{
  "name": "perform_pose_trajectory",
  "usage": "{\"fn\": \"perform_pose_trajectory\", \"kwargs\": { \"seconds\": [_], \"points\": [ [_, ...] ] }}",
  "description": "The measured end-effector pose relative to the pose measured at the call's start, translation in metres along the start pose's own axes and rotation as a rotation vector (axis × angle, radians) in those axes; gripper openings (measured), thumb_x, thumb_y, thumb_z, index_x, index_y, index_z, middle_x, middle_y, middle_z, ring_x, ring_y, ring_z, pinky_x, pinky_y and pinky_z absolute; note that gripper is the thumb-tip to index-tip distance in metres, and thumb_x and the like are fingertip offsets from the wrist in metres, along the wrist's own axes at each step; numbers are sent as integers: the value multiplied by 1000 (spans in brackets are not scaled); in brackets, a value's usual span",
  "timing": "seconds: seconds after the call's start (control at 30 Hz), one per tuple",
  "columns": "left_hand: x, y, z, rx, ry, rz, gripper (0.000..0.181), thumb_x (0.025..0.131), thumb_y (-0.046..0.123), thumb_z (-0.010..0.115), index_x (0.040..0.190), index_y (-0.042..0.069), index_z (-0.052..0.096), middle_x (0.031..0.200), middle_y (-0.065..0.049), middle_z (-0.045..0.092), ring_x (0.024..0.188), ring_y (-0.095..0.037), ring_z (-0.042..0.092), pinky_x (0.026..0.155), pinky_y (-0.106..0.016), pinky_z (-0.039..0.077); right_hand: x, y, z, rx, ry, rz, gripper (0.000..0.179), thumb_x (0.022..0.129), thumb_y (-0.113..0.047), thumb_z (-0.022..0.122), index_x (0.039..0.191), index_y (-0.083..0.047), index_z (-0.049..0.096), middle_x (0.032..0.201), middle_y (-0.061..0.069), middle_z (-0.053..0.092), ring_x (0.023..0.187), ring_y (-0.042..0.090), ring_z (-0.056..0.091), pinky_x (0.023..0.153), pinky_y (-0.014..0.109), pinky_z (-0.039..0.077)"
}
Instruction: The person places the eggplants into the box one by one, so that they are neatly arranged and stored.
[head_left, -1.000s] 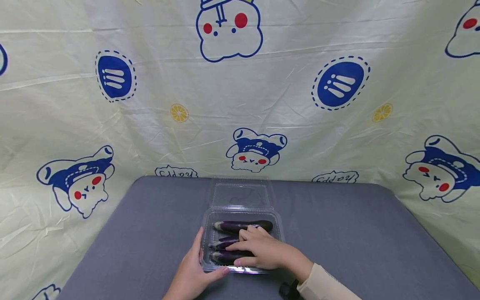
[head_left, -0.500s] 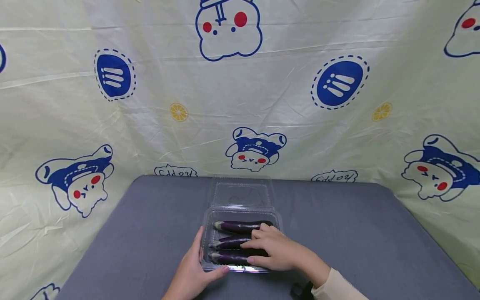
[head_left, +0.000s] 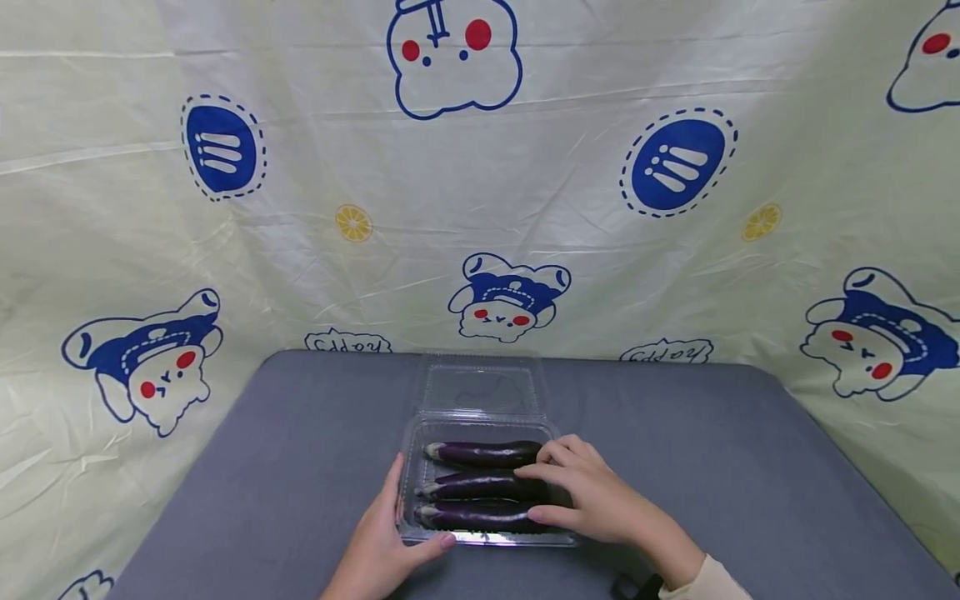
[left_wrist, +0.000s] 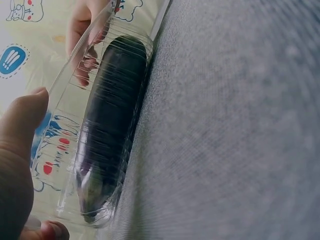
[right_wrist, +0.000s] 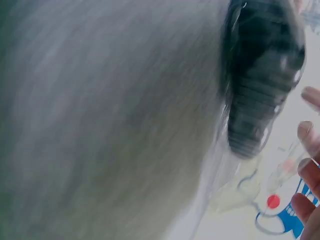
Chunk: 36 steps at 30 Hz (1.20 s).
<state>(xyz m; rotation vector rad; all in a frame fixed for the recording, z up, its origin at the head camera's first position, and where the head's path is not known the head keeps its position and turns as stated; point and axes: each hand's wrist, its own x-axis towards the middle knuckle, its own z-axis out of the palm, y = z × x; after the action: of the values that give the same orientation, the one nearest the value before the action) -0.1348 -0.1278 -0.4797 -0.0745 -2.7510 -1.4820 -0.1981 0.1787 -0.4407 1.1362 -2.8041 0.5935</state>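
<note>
A clear plastic clamshell container [head_left: 517, 540] lies with its lid [head_left: 483, 390] folded back, away from me. Inside, three dark purple eggplants lie side by side: a far eggplant [head_left: 480, 454], a middle eggplant [head_left: 487, 486] and a near eggplant [head_left: 472, 516], pale stem ends to the left. My left hand [head_left: 378, 529] holds the container's near left corner, fingers along the left wall, thumb [left_wrist: 25, 117] by the front rim. Over the right ends of the eggplants hovers my right hand [head_left: 592, 487], fingers spread and loosely bent. Its fingertips [right_wrist: 306, 131] show apart in the right wrist view.
The container rests on a table under a grey cloth [head_left: 337, 417], with bare cloth to both sides. A pale printed curtain [head_left: 480, 183] hangs behind and around the table. Something black [head_left: 637, 586] sits by my right cuff.
My right hand has drawn back to the right from over the eggplants, baring more of all three. The left hand stays at the container's corner.
</note>
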Motion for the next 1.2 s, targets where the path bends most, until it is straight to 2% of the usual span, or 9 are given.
{"fn": "perform_pose_trajectory", "kwargs": {
  "seconds": [0.1, 0.33, 0.53, 0.67, 0.8, 1.03, 1.1, 1.17, 1.2],
  "points": [
    [1, -1, 0, -4, -2, 11, 127, 68, 58, 85, 160, 10, 11, 153, -29, 37, 121, -45, 59, 103, -57, 46, -3, 7, -1, -38, 60, 62, 44, 93, -49, 65, 133, -31, 62, 120, -13, 53, 120, 14, 40, 96, 52, 38],
    [2, -2, 0, 2, -20, 11, 125, 70, 59, 83, 160, 12, 9, 155, -31, 32, 122, -47, 57, 103, -58, 45, 2, 29, 0, -66, 221, 160, 48, 95, -41, 65, 139, -24, 58, 127, -1, 58, 126, 27, 42, 100, 60, 36],
    [0, 0, -2, -24, -16, 19, 105, 84, 55, 73, 159, 14, 13, 144, -33, 47, 126, -42, 55, 105, -62, 41, 9, 46, 4, 36, 216, 298, 58, 97, -43, 62, 146, -16, 49, 121, 0, 61, 123, 29, 45, 97, 60, 39],
    [3, 2, -9, -71, -74, 0, 102, 88, 47, 72, 160, 15, 9, 100, -11, 59, 89, -18, 60, 81, -36, 53, 15, 54, 6, 171, 170, 391, 67, 98, -48, 58, 151, -11, 40, 120, 2, 60, 125, 30, 43, 96, 59, 40],
    [10, 2, -15, -125, -133, -20, 100, 90, 40, 72, 160, 14, 6, 76, 1, 37, 60, -5, 34, 53, -23, 34, 23, 60, 7, 316, 103, 491, 70, 100, -50, 52, 153, -8, 34, 125, 8, 59, 127, 32, 41, 100, 58, 39],
    [31, -5, -22, -226, -211, -23, 85, 99, 37, 59, 158, 8, 6, 74, -1, 43, 65, -9, 41, 61, -26, 39, 39, 70, 8, 458, 37, 540, 65, 105, -47, 41, 151, -2, 34, 128, 15, 62, 127, 35, 51, 104, 57, 41],
    [39, -6, -25, -241, -202, -48, 75, 101, 40, 55, 156, 6, 15, 88, -9, 57, 81, -18, 56, 75, -32, 48, 43, 73, 9, 498, 35, 538, 63, 107, -44, 39, 150, 1, 34, 125, 15, 64, 126, 35, 54, 107, 57, 41],
    [47, -5, -27, -260, -185, -80, 67, 102, 44, 50, 152, 6, 27, 112, -17, 61, 105, -28, 60, 89, -43, 50, 47, 76, 10, 524, 40, 551, 61, 107, -43, 38, 149, 2, 36, 123, 14, 65, 126, 34, 55, 108, 56, 40],
    [51, -5, -29, -267, -177, -96, 64, 103, 44, 49, 150, 6, 32, 113, -17, 61, 105, -29, 59, 88, -45, 50, 49, 77, 10, 531, 45, 558, 61, 107, -43, 38, 148, 2, 38, 121, 14, 66, 126, 33, 55, 108, 56, 40]
  ]
}}
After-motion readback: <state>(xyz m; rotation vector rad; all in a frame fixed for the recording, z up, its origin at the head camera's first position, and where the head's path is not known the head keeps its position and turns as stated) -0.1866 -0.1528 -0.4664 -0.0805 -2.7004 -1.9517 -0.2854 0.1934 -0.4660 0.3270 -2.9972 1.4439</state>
